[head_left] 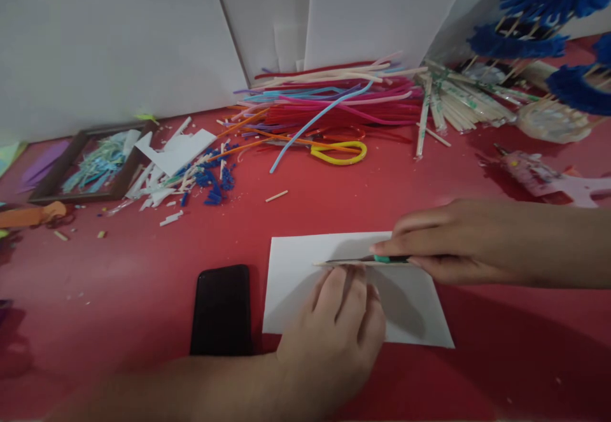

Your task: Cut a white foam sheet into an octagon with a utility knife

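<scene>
A sheet of white paper (291, 282) lies on the red table in front of me. My right hand (443, 244) grips a utility knife (384, 258) with a green and black handle, its dark blade pointing left across the sheet. A thin pale wooden stick (329, 263) runs along the blade. My left hand (341, 320) rests on the paper with fingers bent together, the fingertips against the stick; the knife is just beyond them. Part of the handle is hidden by my right fingers.
Left of the paper lies a black phone (222, 310). Yellow-handled scissors (338, 153) sit before a heap of pipe cleaners (324, 104). Wrapped chopsticks (458, 100), a pink glue gun (539, 177) and blue-topped models (520, 40) stand right; a brown frame (52, 167) and scraps (176, 151) lie left.
</scene>
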`<action>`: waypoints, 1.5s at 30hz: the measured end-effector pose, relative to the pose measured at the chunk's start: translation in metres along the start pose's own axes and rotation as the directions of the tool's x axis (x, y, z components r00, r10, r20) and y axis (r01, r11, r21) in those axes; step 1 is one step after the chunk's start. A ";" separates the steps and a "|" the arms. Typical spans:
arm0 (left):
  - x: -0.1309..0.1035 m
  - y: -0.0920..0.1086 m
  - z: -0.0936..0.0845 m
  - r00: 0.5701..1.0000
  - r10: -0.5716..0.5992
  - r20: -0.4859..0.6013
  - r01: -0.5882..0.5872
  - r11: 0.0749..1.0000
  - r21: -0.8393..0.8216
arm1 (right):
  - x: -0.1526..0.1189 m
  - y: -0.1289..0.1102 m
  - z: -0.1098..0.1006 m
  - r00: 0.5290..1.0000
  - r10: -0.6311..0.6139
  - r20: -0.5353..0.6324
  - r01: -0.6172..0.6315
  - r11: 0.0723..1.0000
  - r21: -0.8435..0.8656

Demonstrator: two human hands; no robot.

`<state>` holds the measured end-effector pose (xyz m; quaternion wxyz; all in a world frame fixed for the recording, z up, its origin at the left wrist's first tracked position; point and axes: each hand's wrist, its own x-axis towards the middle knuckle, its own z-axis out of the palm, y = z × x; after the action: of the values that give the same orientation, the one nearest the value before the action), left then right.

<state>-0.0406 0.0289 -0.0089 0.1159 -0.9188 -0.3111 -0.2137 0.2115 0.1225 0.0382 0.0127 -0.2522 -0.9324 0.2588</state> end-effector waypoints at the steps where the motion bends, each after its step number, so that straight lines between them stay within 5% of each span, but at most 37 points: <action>1: 0.000 0.000 0.000 1.000 0.000 0.000 0.000 1.000 0.001 | -0.001 0.001 0.000 1.000 -0.001 0.003 0.001 1.000 0.010; 28: -0.003 0.000 0.001 1.000 0.011 0.003 -0.011 1.000 0.014 | -0.020 0.001 -0.010 0.984 0.100 0.145 -0.100 0.995 -0.008; 45: 0.000 -0.002 -0.001 1.000 0.019 -0.009 -0.019 1.000 0.016 | -0.041 0.006 -0.014 0.991 0.041 0.129 -0.035 0.998 -0.051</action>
<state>-0.0422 0.0298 -0.0081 0.1266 -0.9197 -0.3037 -0.2144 0.2523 0.1136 0.0520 -0.0589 -0.2528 -0.9322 0.2522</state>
